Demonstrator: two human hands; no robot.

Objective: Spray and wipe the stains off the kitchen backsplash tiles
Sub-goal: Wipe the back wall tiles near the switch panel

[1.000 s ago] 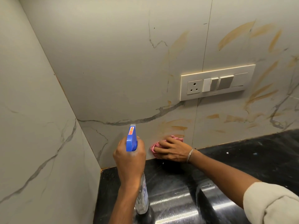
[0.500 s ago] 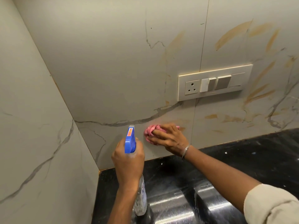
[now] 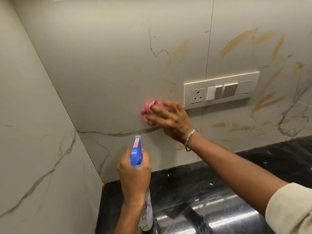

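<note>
Risen to frame centre, right hand (image 3: 170, 120) presses crumpled pink cloth (image 3: 149, 108), fingers spread, on grey marbled tile (image 3: 109, 65) beside white socket plate (image 3: 221, 89); left hand (image 3: 135, 173) grips blue-headed clear spray bottle (image 3: 136, 152) below. Hazard: wetting the socket.

Right hand (image 3: 170, 120) presses pink cloth (image 3: 148, 108) on stained tile (image 3: 177, 53); left hand (image 3: 134, 173) grips spray bottle (image 3: 136, 153)
</note>
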